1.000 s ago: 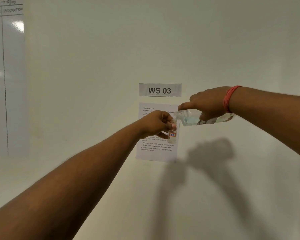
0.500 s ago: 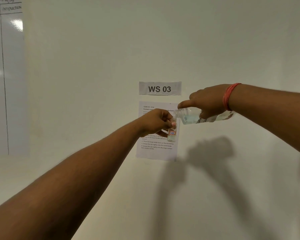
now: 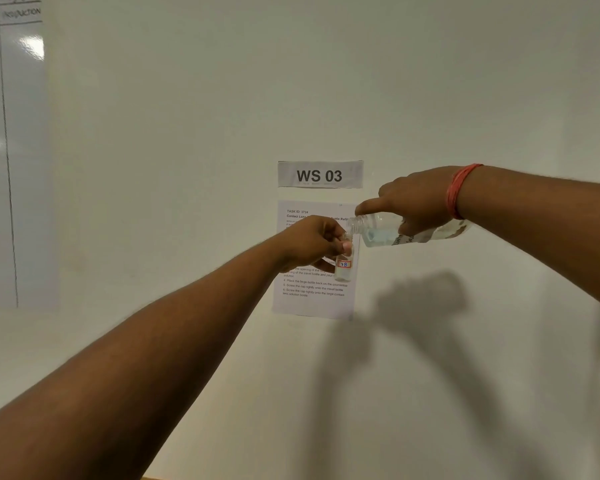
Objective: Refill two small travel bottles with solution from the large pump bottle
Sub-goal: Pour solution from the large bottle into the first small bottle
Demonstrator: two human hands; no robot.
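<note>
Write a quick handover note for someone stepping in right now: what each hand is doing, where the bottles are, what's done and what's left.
Left hand grips the small travel bottle, upright, red-bordered label facing out.
Right hand holds the large bottle tipped on its side, its open neck at the travel bottle's mouth.
Both are held up in front of the instruction sheet on the wall.
Done: both bottles uncapped.
Left: finish this pour, fill level unclear, then capping. No second travel bottle or caps in view.

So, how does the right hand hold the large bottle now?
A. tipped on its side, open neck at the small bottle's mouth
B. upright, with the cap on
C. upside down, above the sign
A: the right hand holds the large bottle nearly level, its open neck at the mouth of the small travel bottle in the left hand.
</note>
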